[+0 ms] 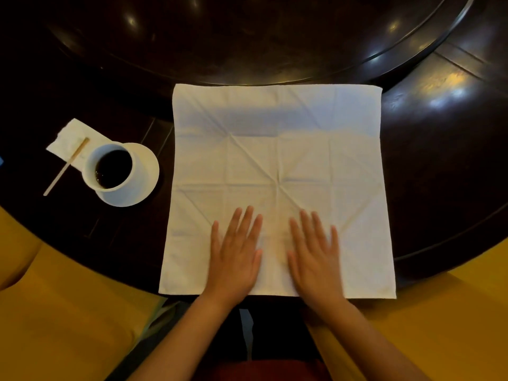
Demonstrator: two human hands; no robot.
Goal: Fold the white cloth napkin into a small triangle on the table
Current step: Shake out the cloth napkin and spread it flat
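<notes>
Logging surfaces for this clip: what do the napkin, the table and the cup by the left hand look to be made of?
Napkin: woven white cloth, matte, holding sharp fold creases. Table: dark wood, it seems, glossy lacquer with bright reflections and visible plank seams. Cup: smooth white, probably ceramic, though paper cannot be ruled out.

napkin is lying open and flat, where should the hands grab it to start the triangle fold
Probably at a near corner. The napkin lies open as a flat square, and a diagonal crease runs toward the far-left corner. Pinch the near-right corner from the near edge and carry it along that crease. The left hand and right hand rest flat on the near half, gripping nothing.
</notes>
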